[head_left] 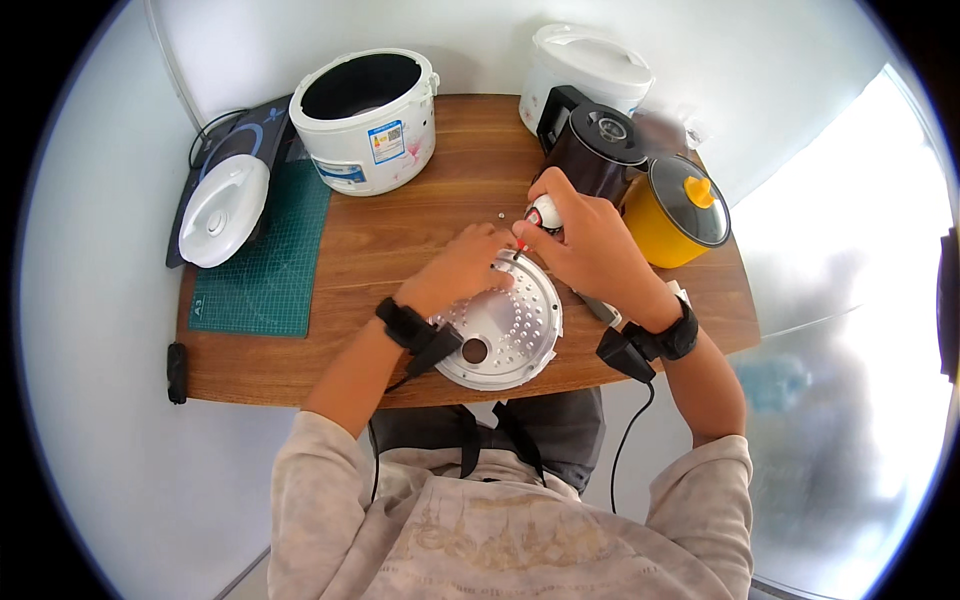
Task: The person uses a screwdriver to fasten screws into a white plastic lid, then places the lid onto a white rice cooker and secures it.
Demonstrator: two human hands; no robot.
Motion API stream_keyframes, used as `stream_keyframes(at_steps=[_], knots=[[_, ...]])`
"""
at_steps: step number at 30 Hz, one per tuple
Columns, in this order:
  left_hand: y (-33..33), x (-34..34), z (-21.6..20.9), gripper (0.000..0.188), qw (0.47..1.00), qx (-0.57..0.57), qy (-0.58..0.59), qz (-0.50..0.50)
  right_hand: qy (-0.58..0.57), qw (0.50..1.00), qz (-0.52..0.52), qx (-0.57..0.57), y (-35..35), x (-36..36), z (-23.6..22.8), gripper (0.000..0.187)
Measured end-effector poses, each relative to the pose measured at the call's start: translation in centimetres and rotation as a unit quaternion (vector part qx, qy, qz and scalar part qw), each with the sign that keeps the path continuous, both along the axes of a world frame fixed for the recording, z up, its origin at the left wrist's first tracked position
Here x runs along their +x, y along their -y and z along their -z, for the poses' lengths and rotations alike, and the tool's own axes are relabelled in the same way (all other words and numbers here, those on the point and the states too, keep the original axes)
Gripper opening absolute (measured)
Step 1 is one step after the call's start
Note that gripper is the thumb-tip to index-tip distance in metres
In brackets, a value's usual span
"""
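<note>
A round perforated metal plate (515, 340) lies on the wooden table (400, 240) near its front edge. My left hand (460, 272) rests flat on the plate's far left part, holding it down. My right hand (585, 240) is shut on a small white and red screwdriver (540, 215), its tip touching the plate's far rim. A tiny screw (501, 214) lies on the wood just beyond my left hand.
An open white rice cooker body (365, 120) stands at the back, its white lid (222, 210) on a green cutting mat (270, 270) at left. A dark kettle (600, 150), a yellow pot with glass lid (680, 210) and a white cooker (585, 70) crowd the back right.
</note>
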State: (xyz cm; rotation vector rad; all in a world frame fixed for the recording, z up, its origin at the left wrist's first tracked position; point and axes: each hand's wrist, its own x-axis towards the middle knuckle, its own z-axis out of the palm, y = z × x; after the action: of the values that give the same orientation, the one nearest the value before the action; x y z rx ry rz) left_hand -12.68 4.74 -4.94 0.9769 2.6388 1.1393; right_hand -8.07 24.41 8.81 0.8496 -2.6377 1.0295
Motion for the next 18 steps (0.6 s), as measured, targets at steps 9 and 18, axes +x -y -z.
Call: stream_keyframes(at_steps=[9, 18], knots=[[2.9, -0.5, -3.5, 0.016, 0.998, -0.046, -0.032, 0.012, 0.017, 0.999, 0.004, -0.031, -0.6, 0.3, 0.0, 0.032], [1.5, 0.1, -2.6, 0.016, 0.985, -0.120, -0.111, 0.052, 0.050, 0.993, 0.042, -0.094, -1.9, 0.2, -0.9, 0.027]])
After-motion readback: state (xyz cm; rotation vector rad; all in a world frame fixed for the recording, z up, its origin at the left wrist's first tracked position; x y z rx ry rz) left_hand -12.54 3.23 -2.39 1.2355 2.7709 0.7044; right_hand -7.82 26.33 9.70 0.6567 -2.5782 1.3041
